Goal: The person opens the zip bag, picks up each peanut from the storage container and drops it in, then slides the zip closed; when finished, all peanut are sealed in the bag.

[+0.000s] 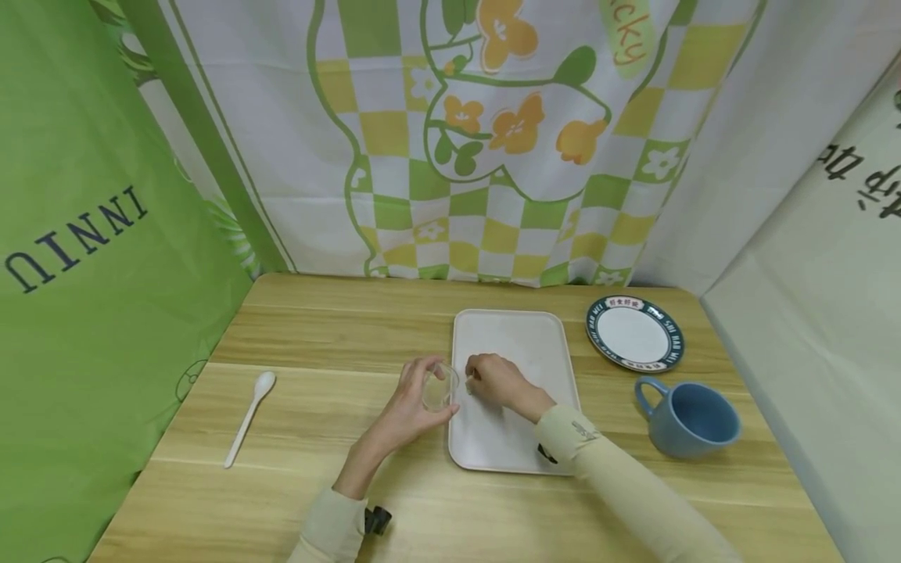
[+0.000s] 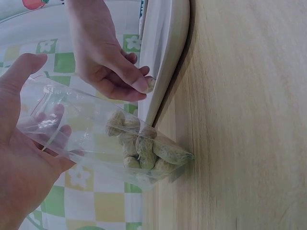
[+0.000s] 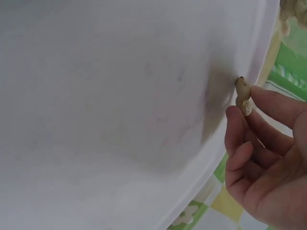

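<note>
My left hand holds a clear plastic bag around its mouth, just left of the tray. In the left wrist view several unshelled peanuts lie in the bottom of the bag, close to the tabletop. With thumb and fingertips my right hand pinches a single peanut, over the left edge of the white rectangular tray. The tray's surface shows bare in the right wrist view.
A white spoon lies on the wooden table at the left. To the tray's right are a green-rimmed plate and a blue mug. Patterned cloth hangs behind the table.
</note>
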